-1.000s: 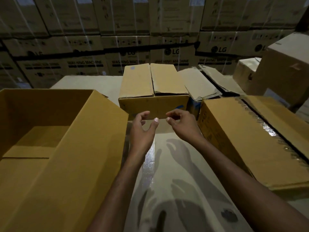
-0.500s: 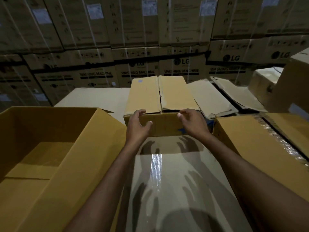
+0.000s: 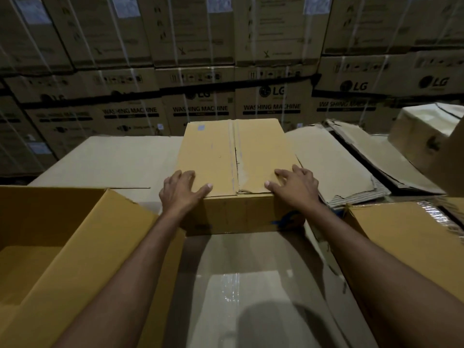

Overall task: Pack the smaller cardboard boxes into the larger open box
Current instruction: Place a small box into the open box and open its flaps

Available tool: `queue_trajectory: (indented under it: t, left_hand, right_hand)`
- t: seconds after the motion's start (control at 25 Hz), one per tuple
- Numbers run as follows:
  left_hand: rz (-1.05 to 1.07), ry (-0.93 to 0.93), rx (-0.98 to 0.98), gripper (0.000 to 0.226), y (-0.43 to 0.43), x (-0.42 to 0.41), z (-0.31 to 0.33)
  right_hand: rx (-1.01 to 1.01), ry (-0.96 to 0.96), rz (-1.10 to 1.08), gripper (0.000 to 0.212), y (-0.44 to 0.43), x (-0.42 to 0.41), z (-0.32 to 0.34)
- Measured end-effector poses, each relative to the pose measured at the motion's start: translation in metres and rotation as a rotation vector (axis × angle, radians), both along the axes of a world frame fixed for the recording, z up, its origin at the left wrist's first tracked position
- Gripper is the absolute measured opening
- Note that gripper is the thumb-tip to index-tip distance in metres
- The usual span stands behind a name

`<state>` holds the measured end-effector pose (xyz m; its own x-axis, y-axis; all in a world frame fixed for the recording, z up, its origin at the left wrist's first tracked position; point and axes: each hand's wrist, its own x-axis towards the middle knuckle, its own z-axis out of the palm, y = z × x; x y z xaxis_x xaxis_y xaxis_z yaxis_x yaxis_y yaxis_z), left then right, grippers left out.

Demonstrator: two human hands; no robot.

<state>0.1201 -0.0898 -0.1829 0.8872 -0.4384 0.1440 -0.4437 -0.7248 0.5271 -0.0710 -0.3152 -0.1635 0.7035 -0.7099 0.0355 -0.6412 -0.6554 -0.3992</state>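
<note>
A smaller brown cardboard box [image 3: 233,151] with closed top flaps stands straight ahead on a pale taped box top [image 3: 251,285]. My left hand [image 3: 180,189] lies over its near left corner, fingers flat on the top flap. On the near right corner rests my right hand [image 3: 293,187], fingers spread on the other flap. The larger open box [image 3: 82,247] stands at the left, its flap raised toward me. The part of its inside that I can see is bare.
A taped brown box [image 3: 406,234] sits close on the right. Flattened cardboard sheets [image 3: 334,167] lie behind it, beside the small box. Another pale box [image 3: 421,131] stands at the far right. A wall of stacked washing machine cartons [image 3: 271,91] closes off the back.
Both hands reached forward from mid-air to the small box's near edge, then came up onto its top corners. The box's top flaps now lie closed flat, and the view has moved closer.
</note>
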Motion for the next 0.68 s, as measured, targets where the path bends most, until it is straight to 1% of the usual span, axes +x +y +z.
queue_trajectory:
  t: [0.08,0.16,0.28,0.32,0.4,0.44,0.52,0.56,0.68]
  left_hand:
    - [-0.011,0.077,-0.026,0.088,0.001,0.014,0.003]
    - [-0.04,0.147,0.001,0.096,0.0,0.024,0.004]
    - [-0.014,0.159,0.055,0.092,0.001,0.03,0.0]
    - [-0.002,0.166,0.032,0.089,0.001,0.03,-0.002]
    - [0.037,0.192,-0.047,0.092,0.003,0.03,-0.004]
    - [0.079,0.222,-0.086,0.097,0.004,0.03,-0.006]
    - [0.187,0.287,-0.154,0.108,0.004,0.029,-0.005]
    - [0.221,0.3,-0.171,0.108,0.003,0.027,-0.003]
    - [0.281,0.278,-0.23,0.087,0.007,0.028,-0.003]
  right_hand:
    - [0.103,-0.022,-0.058,0.08,-0.009,0.007,0.004]
    - [0.169,-0.043,-0.117,0.087,-0.017,0.012,0.008]
    - [0.132,-0.088,-0.137,0.086,-0.024,0.015,0.007]
    - [0.146,-0.094,-0.156,0.089,-0.028,0.016,0.007]
    - [0.278,-0.121,-0.244,0.097,-0.033,0.017,0.01]
    - [0.341,-0.129,-0.296,0.098,-0.034,0.019,0.012]
    - [0.387,-0.124,-0.35,0.092,-0.033,0.023,0.013]
    - [0.392,-0.134,-0.355,0.09,-0.031,0.024,0.014]
    - [0.352,-0.205,-0.299,0.091,-0.021,0.019,0.033]
